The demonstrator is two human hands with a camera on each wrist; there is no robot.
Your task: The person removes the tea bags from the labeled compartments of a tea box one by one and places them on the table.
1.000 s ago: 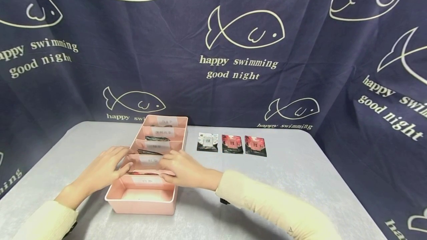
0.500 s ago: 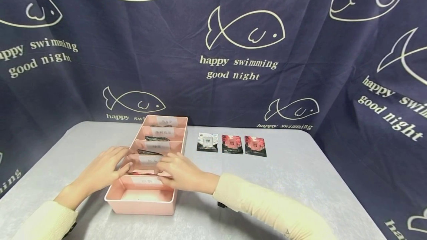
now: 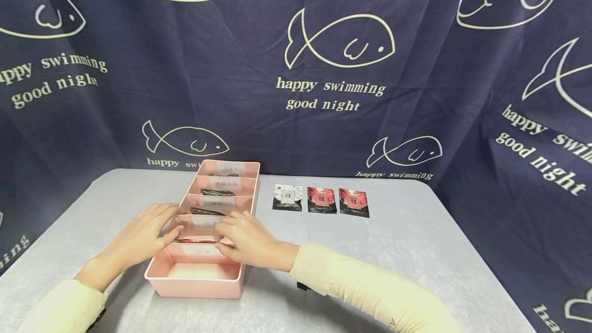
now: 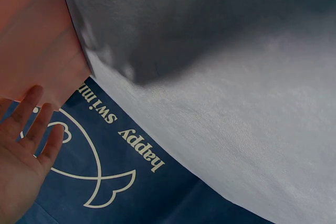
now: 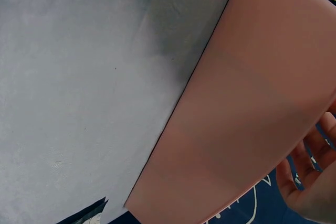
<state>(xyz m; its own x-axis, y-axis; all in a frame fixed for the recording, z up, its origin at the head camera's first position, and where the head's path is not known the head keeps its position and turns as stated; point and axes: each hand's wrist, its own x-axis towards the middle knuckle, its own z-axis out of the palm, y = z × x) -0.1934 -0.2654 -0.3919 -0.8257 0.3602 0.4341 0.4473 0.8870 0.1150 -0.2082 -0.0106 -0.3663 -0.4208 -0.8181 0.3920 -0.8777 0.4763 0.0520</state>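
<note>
A long pink divided box (image 3: 196, 287) with labelled compartments lies on the table. In its second compartment from the front, a red and black tea sachet (image 3: 196, 241) shows its top edge. At the right end of that edge, my right hand (image 3: 245, 238) pinches the sachet with thumb and fingertips. My left hand (image 3: 143, 233) rests at the box's left rim, thumb near the sachet's left end. In the left wrist view, its fingers (image 4: 37, 129) are loosely spread beside the box wall. The right wrist view shows fingers (image 5: 302, 163) beyond the box's outer side.
A white and black sachet (image 3: 288, 197) and two red and black sachets, the nearer one (image 3: 322, 200) and the rightmost (image 3: 354, 202), lie in a row right of the box. Dark sachets (image 3: 217, 192) stand in the rear compartments. A navy fish-print curtain (image 3: 342, 132) hangs behind the table.
My right hand has slid slightly left along the sachet's top edge, its sleeve following. My left hand, the box and the sachets on the table have stayed in place.
</note>
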